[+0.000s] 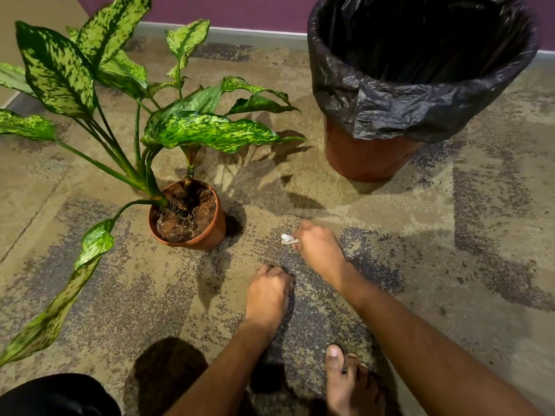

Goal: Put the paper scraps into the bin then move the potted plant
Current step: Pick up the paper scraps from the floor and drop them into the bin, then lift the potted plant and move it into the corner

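A white paper scrap (pixel 287 239) sticks out of my right hand (pixel 318 250), which pinches it just above the carpet, right of the potted plant. The potted plant (pixel 192 217) has a small terracotta pot and long speckled green leaves, and stands left of centre. The bin (pixel 369 157), terracotta-coloured with a black bag over its rim, stands at the upper right, well beyond my right hand. My left hand (pixel 268 294) is lower, fingers curled down on the carpet; whether it holds anything is hidden.
Patterned beige and grey carpet (pixel 450 265) covers the floor. A purple wall with a pale skirting board (pixel 240 33) runs along the back. My bare foot (pixel 348 382) is at the bottom centre, and a dark object (pixel 54 397) sits at the bottom left.
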Tool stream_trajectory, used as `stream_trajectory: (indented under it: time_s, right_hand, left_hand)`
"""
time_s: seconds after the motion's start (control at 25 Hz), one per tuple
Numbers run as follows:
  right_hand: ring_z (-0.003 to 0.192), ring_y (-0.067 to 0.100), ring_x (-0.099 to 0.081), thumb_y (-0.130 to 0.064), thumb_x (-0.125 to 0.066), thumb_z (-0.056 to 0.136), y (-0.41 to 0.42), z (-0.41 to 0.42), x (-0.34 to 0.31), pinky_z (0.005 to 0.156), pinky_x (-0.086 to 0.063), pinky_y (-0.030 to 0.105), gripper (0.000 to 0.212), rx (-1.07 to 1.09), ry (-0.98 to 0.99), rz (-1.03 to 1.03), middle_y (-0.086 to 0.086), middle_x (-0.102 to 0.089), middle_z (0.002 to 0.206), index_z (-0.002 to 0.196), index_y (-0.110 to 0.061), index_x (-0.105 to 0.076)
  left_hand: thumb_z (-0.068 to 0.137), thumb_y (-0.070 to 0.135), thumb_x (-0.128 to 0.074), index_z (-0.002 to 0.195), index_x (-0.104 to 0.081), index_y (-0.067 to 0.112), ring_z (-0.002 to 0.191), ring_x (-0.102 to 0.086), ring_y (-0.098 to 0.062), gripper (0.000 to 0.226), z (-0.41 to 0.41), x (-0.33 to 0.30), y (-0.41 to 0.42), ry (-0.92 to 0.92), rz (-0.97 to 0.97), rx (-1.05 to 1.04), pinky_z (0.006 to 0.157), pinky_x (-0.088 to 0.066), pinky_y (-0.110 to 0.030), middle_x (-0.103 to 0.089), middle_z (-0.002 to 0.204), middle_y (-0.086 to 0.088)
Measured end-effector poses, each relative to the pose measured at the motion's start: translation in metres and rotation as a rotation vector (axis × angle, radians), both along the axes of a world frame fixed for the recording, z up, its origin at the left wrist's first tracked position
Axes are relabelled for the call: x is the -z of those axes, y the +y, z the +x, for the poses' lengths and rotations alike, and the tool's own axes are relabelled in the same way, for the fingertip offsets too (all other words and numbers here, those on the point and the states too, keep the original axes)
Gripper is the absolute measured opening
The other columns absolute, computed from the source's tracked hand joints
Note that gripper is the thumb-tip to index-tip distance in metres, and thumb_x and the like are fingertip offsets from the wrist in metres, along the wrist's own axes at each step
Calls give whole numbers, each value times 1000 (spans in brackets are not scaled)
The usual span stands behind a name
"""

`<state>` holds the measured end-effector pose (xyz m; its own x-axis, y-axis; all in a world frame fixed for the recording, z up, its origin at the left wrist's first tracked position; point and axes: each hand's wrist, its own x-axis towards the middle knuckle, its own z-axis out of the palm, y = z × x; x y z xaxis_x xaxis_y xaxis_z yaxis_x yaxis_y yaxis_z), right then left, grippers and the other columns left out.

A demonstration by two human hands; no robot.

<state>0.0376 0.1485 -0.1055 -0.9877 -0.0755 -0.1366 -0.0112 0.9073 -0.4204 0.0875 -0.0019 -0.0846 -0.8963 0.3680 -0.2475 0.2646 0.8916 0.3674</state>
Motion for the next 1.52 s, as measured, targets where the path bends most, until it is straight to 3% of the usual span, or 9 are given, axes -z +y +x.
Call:
stream_trajectory:
  time_s: [0.24, 0.36, 0.56, 0.72, 0.92, 1.08, 1.28, 1.36, 1.52]
  right_hand:
    - [88, 18, -61, 7, -57, 84, -1, 0, -14, 80, -57, 30, 37, -172, 28, 130, 6, -57, 112, 116, -10, -62]
    - [86, 16, -61, 2, -57, 85, 0, -1, -55, 80, -57, 30, 30, -93, 90, 21, 4, -60, 111, 112, -9, -65]
    - [70, 21, -60, -3, -61, 81, 17, -2, -195, 64, -57, 36, 12, 56, 634, -90, 6, -62, 85, 89, -5, -70]
    - [70, 23, -59, -10, -62, 84, 60, -22, -271, 62, -46, 29, 10, 298, 868, 42, 6, -64, 86, 88, -9, -71]
    - [100, 37, -58, -2, -56, 83, 118, -65, -286, 80, -46, 38, 31, 424, 629, 264, 13, -62, 116, 112, -6, -66]
    - [125, 37, -47, 0, -56, 81, 123, -58, -287, 97, -42, 48, 61, 411, 487, 282, 10, -41, 148, 139, -13, -46]
    - [94, 13, -64, -17, -56, 94, 81, -7, -259, 84, -49, 23, 21, 186, 773, -101, 1, -68, 107, 109, -10, -68]
    - [90, 1, -63, -23, -62, 91, 56, 10, -231, 81, -46, 13, 18, 23, 633, -330, -6, -69, 96, 99, -11, -72]
    - [89, -2, -65, -36, -67, 86, 21, 14, -167, 79, -52, 20, 19, -49, 370, -539, -16, -70, 93, 91, -19, -74]
  left_hand:
    - [95, 18, -55, 100, -65, 19, 92, -54, -9, 12, -15, -3, 6, -59, -1, -19, 87, -49, -25, -62, 102, 4]
    - [91, 20, -59, 99, -67, 18, 86, -53, -6, 11, -31, -17, 8, 97, 101, -49, 82, -49, -22, -64, 97, 6]
    - [81, 5, -72, 95, -70, 5, 81, -58, -13, 14, -64, -113, 58, 543, 604, -237, 75, -42, -14, -70, 88, -6]
    - [85, 10, -67, 100, -70, 7, 84, -61, -17, 15, -92, -191, 106, 663, 831, -176, 73, -47, -22, -70, 90, -5]
    - [86, 3, -59, 125, -59, 8, 100, -62, -25, 39, -141, -231, 153, 636, 724, -98, 87, -50, -36, -69, 107, -8]
    - [86, -4, -53, 128, -54, -1, 124, -48, -24, 42, -126, -212, 159, 640, 837, -2, 110, -34, -29, -57, 130, -14]
    - [90, 5, -58, 124, -56, -3, 128, -48, -24, 35, -60, -137, 116, 595, 987, -102, 108, -38, -39, -56, 131, -14]
    - [89, 15, -62, 125, -57, 2, 127, -48, -17, 38, -36, -106, 83, 526, 964, -209, 107, -39, -33, -56, 132, -7]
    - [86, 46, -60, 129, -55, 17, 130, -43, -5, 53, -12, -66, 13, 330, 875, -538, 108, -37, -26, -51, 137, 8]
